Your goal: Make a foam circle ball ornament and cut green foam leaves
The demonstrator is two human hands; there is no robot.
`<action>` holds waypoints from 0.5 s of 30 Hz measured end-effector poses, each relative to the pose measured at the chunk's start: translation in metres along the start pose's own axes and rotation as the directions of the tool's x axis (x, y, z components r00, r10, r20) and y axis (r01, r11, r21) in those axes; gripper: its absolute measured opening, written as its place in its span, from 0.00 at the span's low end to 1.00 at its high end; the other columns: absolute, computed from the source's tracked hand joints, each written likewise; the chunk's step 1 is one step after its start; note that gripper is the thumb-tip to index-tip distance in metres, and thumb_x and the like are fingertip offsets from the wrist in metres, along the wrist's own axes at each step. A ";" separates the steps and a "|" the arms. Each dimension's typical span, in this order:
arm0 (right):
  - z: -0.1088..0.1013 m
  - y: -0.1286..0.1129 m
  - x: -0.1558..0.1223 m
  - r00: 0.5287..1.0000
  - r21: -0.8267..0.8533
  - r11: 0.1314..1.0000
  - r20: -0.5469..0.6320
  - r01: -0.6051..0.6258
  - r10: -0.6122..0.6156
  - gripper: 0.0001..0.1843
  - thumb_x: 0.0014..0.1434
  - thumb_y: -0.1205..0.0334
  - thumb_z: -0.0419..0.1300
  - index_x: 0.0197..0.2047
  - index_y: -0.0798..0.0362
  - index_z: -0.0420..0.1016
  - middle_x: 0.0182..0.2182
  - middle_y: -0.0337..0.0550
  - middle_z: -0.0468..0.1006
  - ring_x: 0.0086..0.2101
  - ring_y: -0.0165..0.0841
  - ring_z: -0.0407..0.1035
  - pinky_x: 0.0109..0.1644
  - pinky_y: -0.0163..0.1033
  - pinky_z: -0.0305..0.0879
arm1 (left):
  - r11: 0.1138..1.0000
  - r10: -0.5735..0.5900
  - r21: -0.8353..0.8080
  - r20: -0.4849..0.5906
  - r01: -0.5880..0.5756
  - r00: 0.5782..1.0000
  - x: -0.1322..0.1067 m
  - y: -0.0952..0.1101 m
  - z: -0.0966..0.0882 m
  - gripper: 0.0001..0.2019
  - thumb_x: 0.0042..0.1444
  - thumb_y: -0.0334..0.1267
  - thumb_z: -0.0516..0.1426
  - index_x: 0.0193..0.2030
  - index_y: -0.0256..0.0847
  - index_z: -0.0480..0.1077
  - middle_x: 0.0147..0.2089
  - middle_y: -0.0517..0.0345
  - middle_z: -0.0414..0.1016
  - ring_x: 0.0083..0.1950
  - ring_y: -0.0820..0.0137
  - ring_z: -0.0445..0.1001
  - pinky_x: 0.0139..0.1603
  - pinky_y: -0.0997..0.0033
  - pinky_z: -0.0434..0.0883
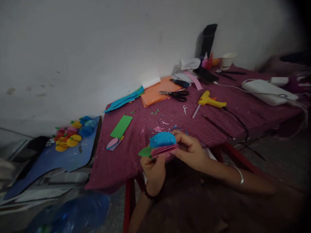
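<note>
Between my two hands is a paper craft piece (163,139) with a blue rounded side, folded pink layers and a green leaf shape at its left end. My left hand (155,171) grips it from below, thumb on the pink layers, fingers curled near the green part. My right hand (190,150) pinches its right end between thumb and fingers. Pink and blue paper scraps (159,128) lie just beyond it on the table. To the left are a green paper strip (121,126) and a small stack of cut paper pieces (113,144).
The table (109,171) carries black-handled scissors (178,95), orange sheets (157,92), blue sheets (126,98), a yellow glue gun (210,101) with a cord, and a white power strip or box (268,91). Several finished colourful paper pieces (73,139) sit on a blue board (70,158) at left.
</note>
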State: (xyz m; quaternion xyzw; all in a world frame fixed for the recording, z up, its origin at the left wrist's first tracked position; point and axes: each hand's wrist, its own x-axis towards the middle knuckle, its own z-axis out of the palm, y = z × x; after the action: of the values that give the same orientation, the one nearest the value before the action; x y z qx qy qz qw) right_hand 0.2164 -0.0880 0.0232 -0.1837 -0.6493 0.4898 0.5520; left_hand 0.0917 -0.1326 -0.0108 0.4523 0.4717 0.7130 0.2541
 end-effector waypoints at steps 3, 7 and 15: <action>0.001 0.003 0.001 0.998 0.004 0.999 -0.035 -0.047 0.047 0.13 0.57 0.54 0.63 0.27 0.52 0.67 0.28 0.38 0.67 0.31 0.31 0.63 0.36 0.37 0.62 | 0.999 -0.016 -0.042 -0.056 0.014 0.998 -0.001 0.002 0.004 0.11 0.49 0.42 0.64 0.22 0.40 0.71 0.21 0.65 0.70 0.23 0.76 0.69 0.30 0.74 0.71; 0.002 0.008 0.000 0.992 0.034 0.994 -0.062 -0.106 0.108 0.16 0.56 0.52 0.62 0.26 0.52 0.65 0.26 0.37 0.66 0.31 0.31 0.62 0.36 0.37 0.61 | 0.995 -0.089 -0.062 -0.110 0.082 0.990 -0.001 0.006 0.009 0.13 0.48 0.41 0.65 0.21 0.39 0.68 0.18 0.67 0.66 0.21 0.78 0.66 0.27 0.77 0.68; -0.004 0.009 0.003 0.998 -0.011 0.999 -0.053 -0.034 0.033 0.15 0.57 0.53 0.63 0.26 0.53 0.69 0.26 0.37 0.68 0.30 0.30 0.63 0.35 0.37 0.61 | 0.996 -0.089 -0.025 -0.065 0.088 0.994 0.001 0.007 0.002 0.13 0.51 0.46 0.62 0.25 0.39 0.72 0.22 0.64 0.69 0.24 0.76 0.67 0.30 0.75 0.69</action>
State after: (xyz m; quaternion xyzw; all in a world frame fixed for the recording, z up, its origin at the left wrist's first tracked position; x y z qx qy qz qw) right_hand 0.2164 -0.0801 0.0171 -0.2107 -0.6341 0.4901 0.5598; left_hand 0.0931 -0.1341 -0.0039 0.4046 0.4915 0.7206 0.2746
